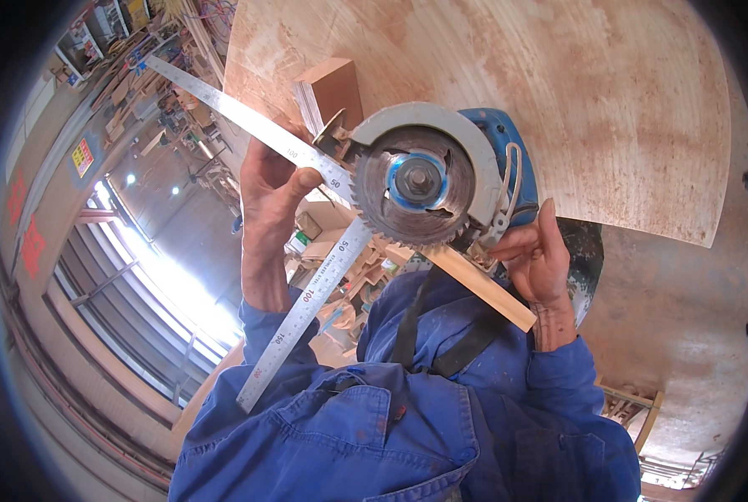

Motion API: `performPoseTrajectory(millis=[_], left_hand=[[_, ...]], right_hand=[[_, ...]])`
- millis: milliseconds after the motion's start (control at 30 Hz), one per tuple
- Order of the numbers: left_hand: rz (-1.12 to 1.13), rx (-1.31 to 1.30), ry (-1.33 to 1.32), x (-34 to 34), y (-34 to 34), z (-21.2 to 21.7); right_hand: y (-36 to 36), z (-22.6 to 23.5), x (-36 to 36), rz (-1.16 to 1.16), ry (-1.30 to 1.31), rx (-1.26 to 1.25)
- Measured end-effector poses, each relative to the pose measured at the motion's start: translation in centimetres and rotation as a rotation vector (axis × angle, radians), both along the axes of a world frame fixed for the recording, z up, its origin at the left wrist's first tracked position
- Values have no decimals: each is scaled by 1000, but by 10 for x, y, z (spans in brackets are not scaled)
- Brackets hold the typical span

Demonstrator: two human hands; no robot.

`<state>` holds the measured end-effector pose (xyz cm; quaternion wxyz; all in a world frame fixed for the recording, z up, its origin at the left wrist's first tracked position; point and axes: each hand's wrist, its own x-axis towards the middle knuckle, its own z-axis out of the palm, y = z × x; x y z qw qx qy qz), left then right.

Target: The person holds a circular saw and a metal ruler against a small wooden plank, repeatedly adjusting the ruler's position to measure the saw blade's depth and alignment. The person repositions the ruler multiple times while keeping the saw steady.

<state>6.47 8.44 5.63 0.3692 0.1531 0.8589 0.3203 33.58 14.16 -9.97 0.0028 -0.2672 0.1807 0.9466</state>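
The left grip (273, 186) is closed on a steel square (252, 125), thumb in front and fingers behind, just left of a round, toothed saw blade (416, 181). The right grip (539, 261) is to the lower right of the saw blade, fingertips at the metal fittings on the edge of the circular saw (484, 171); the fingers are partly hidden, so whether they are closed on it cannot be told.

The saw blade faces the viewer, its hub ringed in blue, with a grey guard curving over its top and right side and a blue housing (516, 159) beyond to the right. One arm of the square runs to the upper left of the saw blade, the other to the lower left; their corner sits at the blade's left rim, where the teeth overlap it. A pale wooden strip (484, 287) juts out below and to the right of the saw blade.

Above and left of the saw blade, a wooden block (338, 90) stands on a wide, stained plywood counter (600, 109). Below the saw blade are the person's blue work clothes (432, 443); wood offcuts (374, 280) lie scattered to its lower left
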Motion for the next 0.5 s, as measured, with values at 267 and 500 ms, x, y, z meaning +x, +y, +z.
performPoseTrajectory(millis=[267, 500], left_hand=[[1, 20, -20, -1, 1, -1], [4, 14, -31, -2, -1, 0]], right_hand=[[-1, 0, 0, 45, -27, 22], [-1, 1, 1, 45, -46, 28]])
